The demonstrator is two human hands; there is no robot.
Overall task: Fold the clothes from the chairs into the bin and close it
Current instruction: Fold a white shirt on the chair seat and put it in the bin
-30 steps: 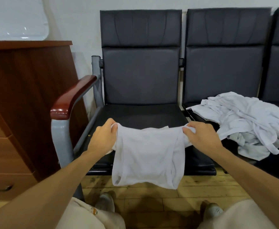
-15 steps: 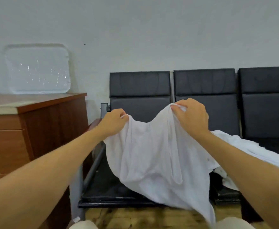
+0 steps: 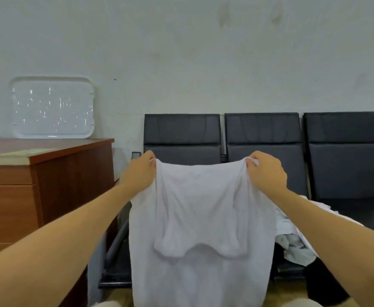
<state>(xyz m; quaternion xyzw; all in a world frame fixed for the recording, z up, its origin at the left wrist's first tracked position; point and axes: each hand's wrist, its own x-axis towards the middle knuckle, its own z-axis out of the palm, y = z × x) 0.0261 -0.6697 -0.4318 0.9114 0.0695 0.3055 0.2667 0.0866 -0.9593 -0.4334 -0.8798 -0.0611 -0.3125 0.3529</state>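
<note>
Left hand and right hand each pinch a top corner of the white cotton shirt, hanging before the black padded chairs.

Shirt before leftmost chair, left hand at its left top corner, right hand at right. Clothes pile on middle chair. Cabinet further left; lid on it, against wall.
</note>
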